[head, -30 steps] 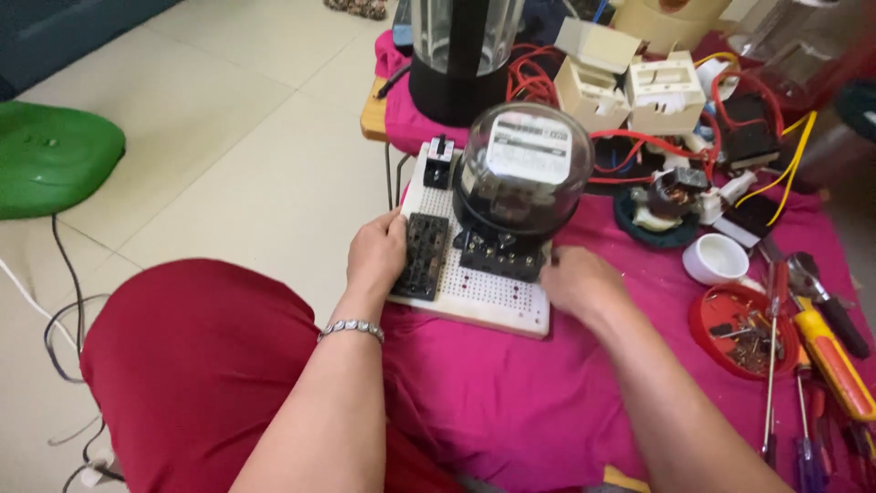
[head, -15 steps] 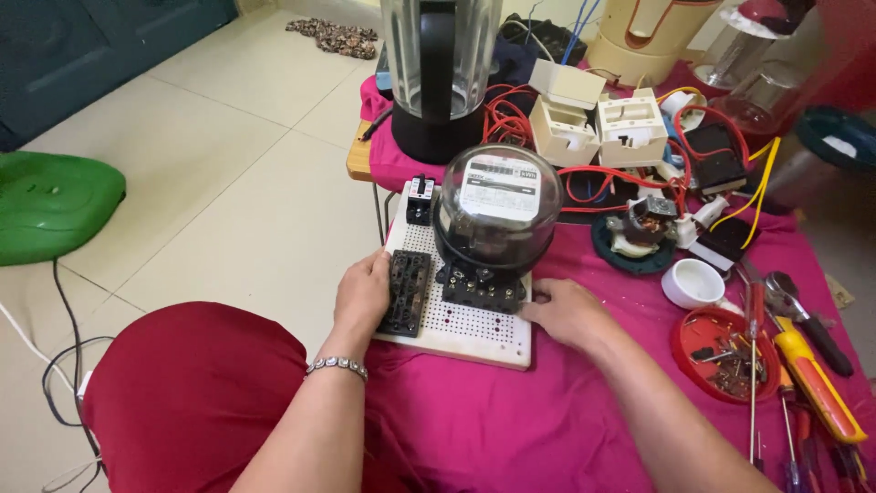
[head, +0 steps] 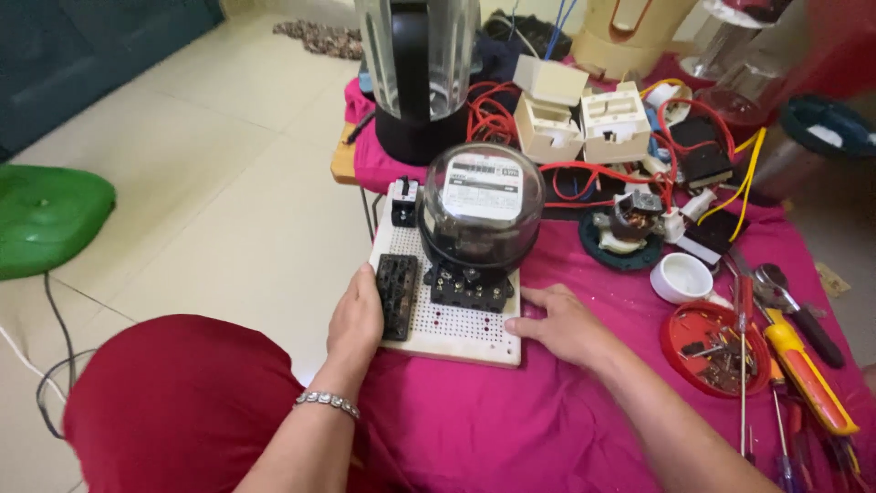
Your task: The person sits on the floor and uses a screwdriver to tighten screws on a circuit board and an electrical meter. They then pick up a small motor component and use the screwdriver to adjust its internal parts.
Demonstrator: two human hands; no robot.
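Left hand (head: 358,319) is clamped on the near-left edge of a white perforated board (head: 449,321), thumb on top beside a black terminal block (head: 398,294), fingers wrapped under the edge; closed on the board. Right hand (head: 564,323) lies flat on the pink cloth (head: 511,420) at the board's near-right corner, fingertips (head: 513,325) touching the board's edge, fingers loosely spread, holding nothing.

The board sits at the left edge of the worktop, on the pink cloth, slightly overhanging toward the floor. Mounted on it: a round glass-domed electric meter (head: 481,212) with a black base, centre-far on the board; a small black switch (head: 404,203) at the far-left corner; the terminal block near-left.

Far of the board: a blender (head: 418,73) with clear jug and black base. Right of that, two cream plastic socket boxes (head: 584,123) amid red wires (head: 488,117). Right of the meter: a small motor part on a dark round disc (head: 624,233), then a white round cup (head: 682,277). Near right: red dish of screws (head: 714,349), a yellow-handled screwdriver (head: 808,376) and other hand tools just beside it.

Red-clothed lap (head: 173,402) at near left, silver bracelet (head: 327,402) on the left wrist. Green stool (head: 46,215) on the tiled floor, far left.
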